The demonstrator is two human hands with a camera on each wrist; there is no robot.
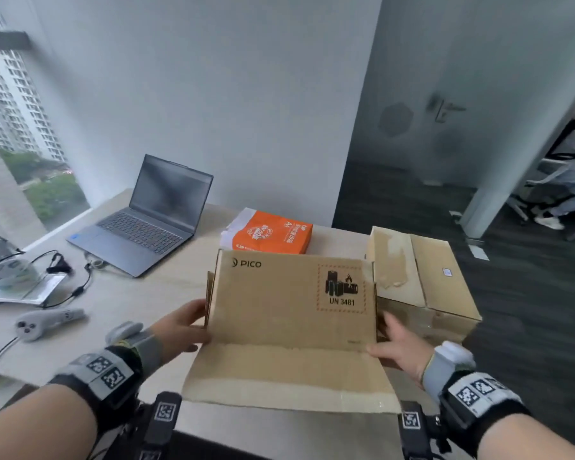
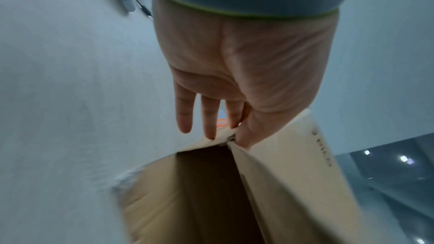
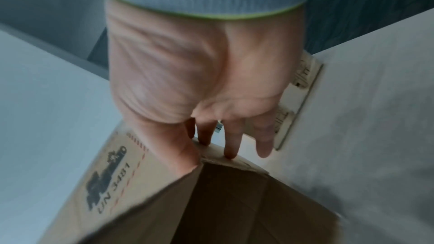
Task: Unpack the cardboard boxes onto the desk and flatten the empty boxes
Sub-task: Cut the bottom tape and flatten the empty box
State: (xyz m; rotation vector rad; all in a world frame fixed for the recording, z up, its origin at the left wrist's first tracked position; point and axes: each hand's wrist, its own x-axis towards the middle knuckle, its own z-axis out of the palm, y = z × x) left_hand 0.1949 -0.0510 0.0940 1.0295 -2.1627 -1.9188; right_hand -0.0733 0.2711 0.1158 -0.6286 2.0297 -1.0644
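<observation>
A brown PICO box (image 1: 279, 303) with a UN 3481 battery mark stands tilted on the desk (image 1: 140, 293), its long flap folded out towards me. My left hand (image 1: 180, 327) grips its left end, thumb on the printed face and fingers round the side. My right hand (image 1: 395, 346) grips the right end the same way. In the left wrist view the thumb and fingers of the left hand (image 2: 223, 127) pinch the box (image 2: 281, 183) at a corner, above a dark hollow inside. The right wrist view shows the right hand (image 3: 211, 146) pinching the box (image 3: 112, 183) likewise.
A second closed cardboard box (image 1: 425, 277) sits just right of the PICO box at the desk's edge. An orange pack of A4 paper (image 1: 273, 232) lies behind. An open laptop (image 1: 146, 220), a white controller (image 1: 44, 322) and cables occupy the left side.
</observation>
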